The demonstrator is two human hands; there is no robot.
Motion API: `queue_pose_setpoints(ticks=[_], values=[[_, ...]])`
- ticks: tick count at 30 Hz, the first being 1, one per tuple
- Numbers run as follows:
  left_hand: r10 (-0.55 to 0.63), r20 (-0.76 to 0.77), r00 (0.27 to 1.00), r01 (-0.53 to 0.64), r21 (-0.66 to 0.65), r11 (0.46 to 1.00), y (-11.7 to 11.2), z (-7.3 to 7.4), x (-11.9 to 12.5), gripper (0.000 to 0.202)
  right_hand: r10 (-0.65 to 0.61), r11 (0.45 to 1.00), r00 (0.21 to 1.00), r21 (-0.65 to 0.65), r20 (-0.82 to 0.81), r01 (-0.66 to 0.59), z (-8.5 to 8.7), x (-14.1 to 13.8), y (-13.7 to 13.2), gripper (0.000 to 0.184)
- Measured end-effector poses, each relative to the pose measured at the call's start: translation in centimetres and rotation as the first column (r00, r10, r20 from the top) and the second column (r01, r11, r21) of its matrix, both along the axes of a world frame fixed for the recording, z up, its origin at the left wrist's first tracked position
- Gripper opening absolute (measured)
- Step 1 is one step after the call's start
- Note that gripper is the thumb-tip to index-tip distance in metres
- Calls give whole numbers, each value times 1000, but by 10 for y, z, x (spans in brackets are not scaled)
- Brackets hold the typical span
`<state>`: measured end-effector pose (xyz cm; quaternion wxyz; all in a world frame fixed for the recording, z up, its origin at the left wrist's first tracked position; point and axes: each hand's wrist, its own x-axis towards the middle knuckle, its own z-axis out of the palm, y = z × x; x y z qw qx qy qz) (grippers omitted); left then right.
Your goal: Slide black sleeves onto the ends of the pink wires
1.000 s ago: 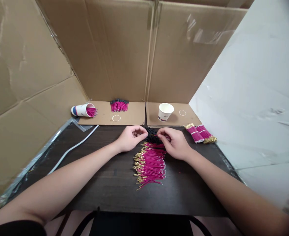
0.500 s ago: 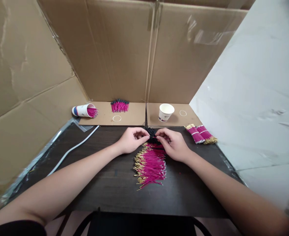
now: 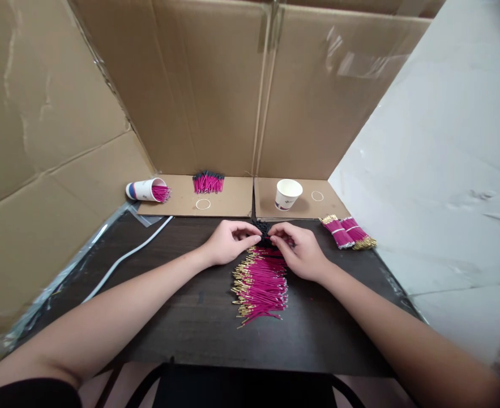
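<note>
My left hand [image 3: 234,242] and my right hand [image 3: 297,248] face each other above the dark table, fingertips close together, each in a pinch. A short magenta wire shows at my right fingertips. What my left thumb and finger pinch is too small to make out. Just behind the fingertips lies a heap of small black pieces [image 3: 260,226], partly hidden by the hands. Nearer to me, a spread of magenta wires [image 3: 264,286] lies crosswise on the table, gold ends to the left and silver ends to the right.
On the cardboard strip [image 3: 236,198] are black-ended magenta wires [image 3: 208,183], two white rings [image 3: 203,204], an upright paper cup [image 3: 287,195] and a tipped cup [image 3: 141,191] holding wires. Tied bundles [image 3: 347,232] lie at right, a white cable [image 3: 122,259] at left. Cardboard walls surround the table.
My left fingertips have shifted slightly right, closer to my right fingertips. The wires and cups stay where they were; the view has tilted a little.
</note>
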<state>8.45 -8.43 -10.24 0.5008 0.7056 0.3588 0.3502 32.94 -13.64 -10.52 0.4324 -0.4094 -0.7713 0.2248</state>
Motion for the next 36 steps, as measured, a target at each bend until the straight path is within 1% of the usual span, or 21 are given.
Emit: queue_pose_setpoints(ticks=[4,9,17,22,25,28,31,34,36], values=[[-12,16,1000,12,-11,1000,0,-2,0,30,2,1000,1000,-24,-4,-2,-1,0,-1,13],[18,46,999,-16,-29,999,2,-5,-1,30,-41,998,999,-56,-1,40,-3,1,0,17],[30,59,998,-27,-50,998,4,-8,-1,31,-47,998,999,-30,16,48,2,1,0,17],[30,63,998,-27,-49,998,4,-7,-1,33,-51,995,999,-82,-9,51,-1,0,0,22],[32,57,998,-29,-59,998,4,-6,-3,38,-64,986,992,-157,-111,46,-2,-1,2,27],[46,74,996,-41,-63,997,3,-3,-2,42,-107,949,944,-316,-313,2,0,-3,5,40],[60,129,990,-48,-91,995,0,2,3,42,-129,872,871,-472,-474,-127,7,-9,4,51],[92,212,973,-50,-193,980,-10,8,10,50,-128,807,820,-539,-558,-242,13,-18,-2,56],[111,251,962,-39,-274,961,-18,13,15,55,-99,785,803,-542,-588,-300,14,-24,-8,56]])
